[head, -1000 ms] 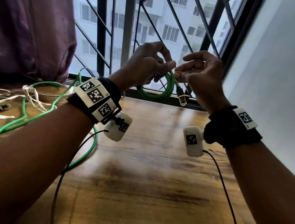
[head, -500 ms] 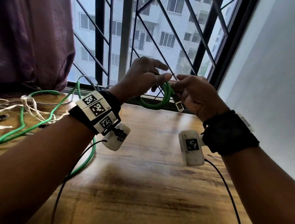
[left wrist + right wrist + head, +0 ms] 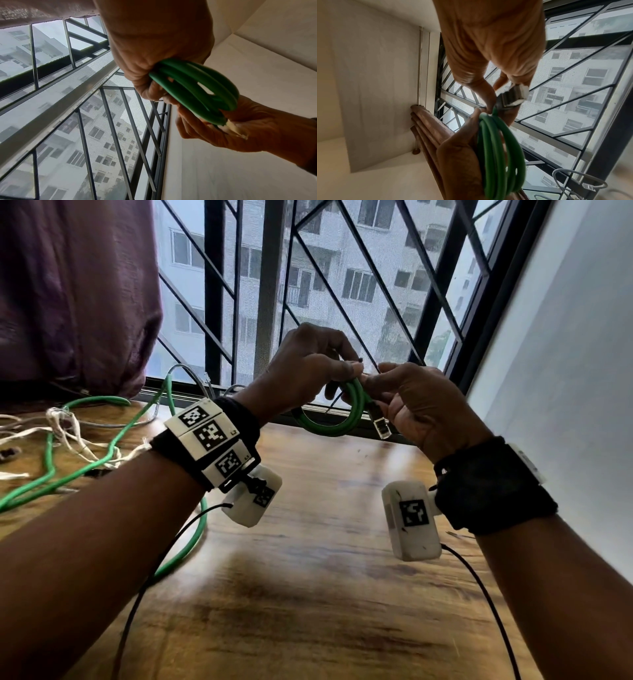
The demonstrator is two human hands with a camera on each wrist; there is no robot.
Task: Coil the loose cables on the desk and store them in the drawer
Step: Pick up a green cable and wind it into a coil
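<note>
Your left hand (image 3: 305,371) and right hand (image 3: 414,402) have dropped from a second ago, fingers curled on the green coil (image 3: 329,422) at twelve o'clock above the surface (image 3: 325,594); the connector (image 3: 380,428) now tucks against your right palm; much cable trails at nine o'clock, so coiling isn't finished.

- A green cable (image 3: 334,419) hung in a small coil of several loops above the desk (image 3: 308,594), its clear plug (image 3: 380,428) dangling beside the loops.
- Its uncoiled length (image 3: 68,474) trailed left across the desk.
- Pale loose cables (image 3: 65,433) lay tangled there.
</note>
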